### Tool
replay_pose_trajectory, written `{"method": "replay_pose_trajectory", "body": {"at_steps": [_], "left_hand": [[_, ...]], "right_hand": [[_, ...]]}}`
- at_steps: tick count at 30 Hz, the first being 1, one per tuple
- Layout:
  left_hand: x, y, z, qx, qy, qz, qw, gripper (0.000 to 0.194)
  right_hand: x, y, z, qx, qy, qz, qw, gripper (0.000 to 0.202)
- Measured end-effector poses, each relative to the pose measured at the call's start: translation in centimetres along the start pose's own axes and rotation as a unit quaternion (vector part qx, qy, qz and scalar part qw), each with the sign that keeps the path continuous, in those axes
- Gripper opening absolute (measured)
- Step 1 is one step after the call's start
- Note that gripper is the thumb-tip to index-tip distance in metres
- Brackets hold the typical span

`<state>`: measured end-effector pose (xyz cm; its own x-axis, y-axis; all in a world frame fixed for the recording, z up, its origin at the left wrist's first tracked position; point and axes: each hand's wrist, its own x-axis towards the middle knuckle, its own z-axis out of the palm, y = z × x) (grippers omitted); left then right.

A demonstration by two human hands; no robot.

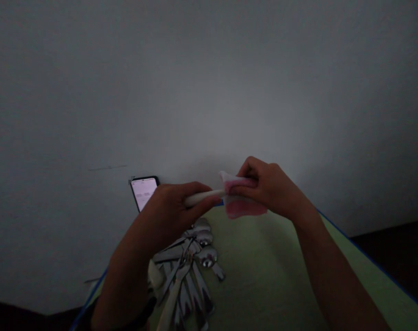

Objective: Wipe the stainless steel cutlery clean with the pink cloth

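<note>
My left hand (176, 202) is closed on the pale handle (203, 196) of a utensil held level above the table. The utensil's other end is hidden in a pink and white cloth (245, 207). My right hand (266, 186) pinches this cloth around it, with the cloth's lower part hanging below the fingers. Under my left hand lies a pile of metal spoons, forks and other cutlery (195, 280), some with pale handles.
The green table (264, 271) has a blue edge. A phone (144, 189) with a lit screen stands against the grey wall (209, 92) behind my left hand. Dark floor shows at both lower sides.
</note>
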<state>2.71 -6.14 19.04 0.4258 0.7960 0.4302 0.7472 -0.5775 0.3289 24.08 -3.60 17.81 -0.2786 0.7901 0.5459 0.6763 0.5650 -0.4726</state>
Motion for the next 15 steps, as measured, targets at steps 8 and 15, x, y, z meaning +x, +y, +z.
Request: {"method": "replay_pose_trajectory", "body": {"at_steps": [8,15], "left_hand": [[-0.13,0.12,-0.34,-0.029,-0.019,0.009,0.999,0.028],[-0.05,-0.03,-0.46,-0.038,-0.01,-0.001,0.999,0.031]], "right_hand": [[-0.03,-0.06,-0.06,0.008,-0.112,-0.003,0.994,0.039],[0.37,-0.11,0.17,0.078,-0.233,-0.009,0.969,0.045]]}}
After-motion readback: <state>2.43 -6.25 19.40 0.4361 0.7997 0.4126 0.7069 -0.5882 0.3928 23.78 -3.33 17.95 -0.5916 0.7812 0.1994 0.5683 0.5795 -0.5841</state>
